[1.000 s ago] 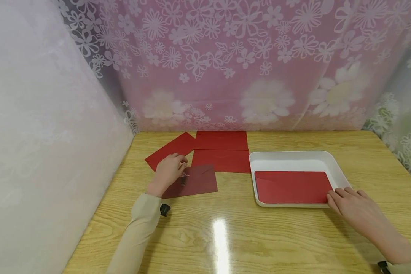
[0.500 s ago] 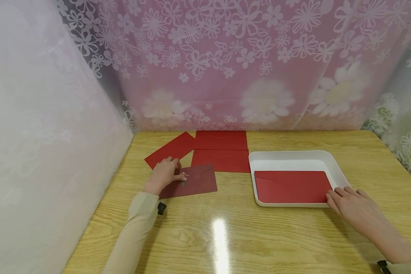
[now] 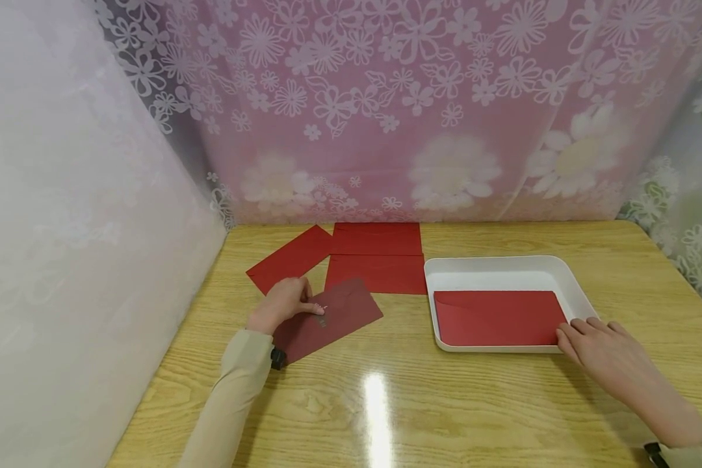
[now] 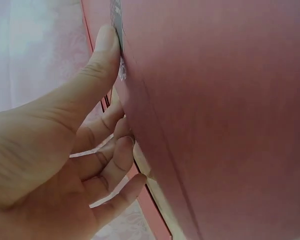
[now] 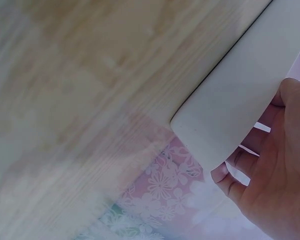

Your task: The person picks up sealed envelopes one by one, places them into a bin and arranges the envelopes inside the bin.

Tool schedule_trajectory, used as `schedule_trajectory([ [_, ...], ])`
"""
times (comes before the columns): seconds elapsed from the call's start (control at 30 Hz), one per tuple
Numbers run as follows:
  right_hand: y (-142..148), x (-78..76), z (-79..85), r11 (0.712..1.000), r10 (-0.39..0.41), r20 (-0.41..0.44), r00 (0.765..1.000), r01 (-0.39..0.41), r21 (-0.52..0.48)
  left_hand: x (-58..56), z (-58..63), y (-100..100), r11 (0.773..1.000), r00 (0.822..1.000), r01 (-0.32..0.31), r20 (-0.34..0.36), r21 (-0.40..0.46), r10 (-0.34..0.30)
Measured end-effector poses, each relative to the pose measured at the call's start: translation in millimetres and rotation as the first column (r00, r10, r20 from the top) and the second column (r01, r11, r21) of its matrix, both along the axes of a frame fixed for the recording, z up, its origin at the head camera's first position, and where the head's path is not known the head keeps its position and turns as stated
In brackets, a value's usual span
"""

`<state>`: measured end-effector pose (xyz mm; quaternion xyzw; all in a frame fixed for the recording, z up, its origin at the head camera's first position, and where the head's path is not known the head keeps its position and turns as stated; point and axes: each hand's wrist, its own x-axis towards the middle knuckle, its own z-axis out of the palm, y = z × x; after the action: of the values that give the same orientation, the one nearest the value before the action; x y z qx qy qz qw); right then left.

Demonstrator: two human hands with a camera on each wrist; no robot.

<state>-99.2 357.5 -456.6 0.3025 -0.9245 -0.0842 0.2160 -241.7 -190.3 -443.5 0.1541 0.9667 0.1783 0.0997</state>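
My left hand (image 3: pixel 282 304) pinches a dull dark-red envelope (image 3: pixel 348 312) at its far edge, thumb on the printed face and fingers curled behind. In the left wrist view, that envelope (image 4: pixel 225 115) fills the right side, held by the hand (image 4: pixel 65 145). On the right, my other hand (image 3: pixel 611 357) grips the near right corner of a white tray (image 3: pixel 497 281). A brighter red envelope (image 3: pixel 500 318) lies inside the tray. The right wrist view shows this hand's (image 5: pixel 280 175) fingertips hooked at the rim of the tray (image 5: pixel 230 100).
Behind the left hand lie a slanted red envelope (image 3: pixel 292 259) and two more, one far (image 3: pixel 377 238) and one nearer (image 3: pixel 377 273) beside the tray. A floral curtain (image 3: pixel 386 130) closes off the back of the wooden table (image 3: pixel 444 403). A white sheet (image 3: pixel 82 227) hangs at left.
The left hand has lowered its thumb onto the dark-red envelope and gripped it. The envelope has turned, its left end coming nearer. The right hand and tray stay put.
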Motion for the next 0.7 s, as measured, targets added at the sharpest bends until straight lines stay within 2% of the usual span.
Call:
schedule_trajectory([
  [0.13,0.2,0.3,0.2,1.000,-0.006,0.014,1.000,0.007,-0.007,2.2,0.7,0.0,1.000,1.000,0.003,0.010,0.011,-0.004],
  [0.23,0.4,-0.1,0.2,1.000,-0.005,0.015,1.000,0.005,-0.010,3.8,2.1,-0.7,1.000,1.000,0.012,-0.008,0.017,-0.012],
  [0.3,0.4,-0.2,0.0,1.000,-0.010,0.020,1.000,0.010,-0.018,4.4,3.0,-0.5,0.999,0.999,0.022,-0.034,0.034,-0.021],
  [0.43,1.2,-0.4,0.1,0.999,-0.012,0.026,1.000,0.013,-0.032,5.7,5.4,1.4,0.994,0.989,0.065,-0.135,0.084,-0.053],
  [0.57,1.8,-1.4,-1.0,1.000,0.001,0.016,1.000,0.000,-0.026,7.6,9.6,5.6,0.986,0.961,0.125,-0.259,0.112,-0.093],
  [0.7,2.2,-2.4,-2.4,0.999,0.002,0.014,1.000,-0.001,-0.034,9.9,15.1,11.1,0.976,0.905,0.193,-0.402,0.102,-0.137],
])
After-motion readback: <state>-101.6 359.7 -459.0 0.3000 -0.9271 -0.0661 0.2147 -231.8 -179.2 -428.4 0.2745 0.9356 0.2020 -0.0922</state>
